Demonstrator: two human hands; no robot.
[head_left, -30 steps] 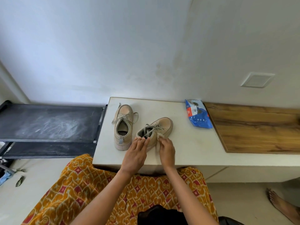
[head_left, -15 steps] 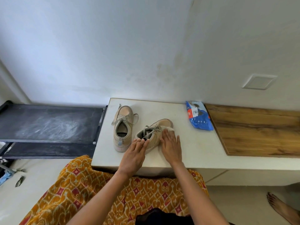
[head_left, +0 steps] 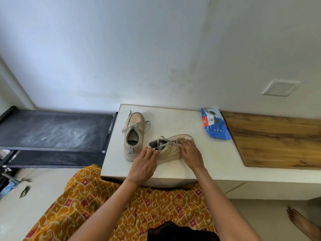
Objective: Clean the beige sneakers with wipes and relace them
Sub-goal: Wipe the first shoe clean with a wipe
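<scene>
Two beige sneakers stand on a white counter [head_left: 199, 164]. The left sneaker [head_left: 133, 134] stands alone, toe pointing to the wall, laces loose. The right sneaker [head_left: 169, 146] lies across, toe to the right. My left hand [head_left: 143, 166] grips its heel rim. My right hand [head_left: 190, 153] presses a white wipe [head_left: 188, 137] against its toe and side; most of the wipe is hidden under my fingers.
A blue wipes pack [head_left: 215, 126] lies at the back right of the counter, beside a wooden board [head_left: 278, 141]. A black rack [head_left: 55, 131] stands to the left. A bare foot [head_left: 302, 223] rests on the floor at the lower right. My patterned orange skirt [head_left: 104, 206] fills the foreground.
My right hand has slid with the wipe from the heel side of the right sneaker toward its toe. My left hand has kept its hold on the heel.
</scene>
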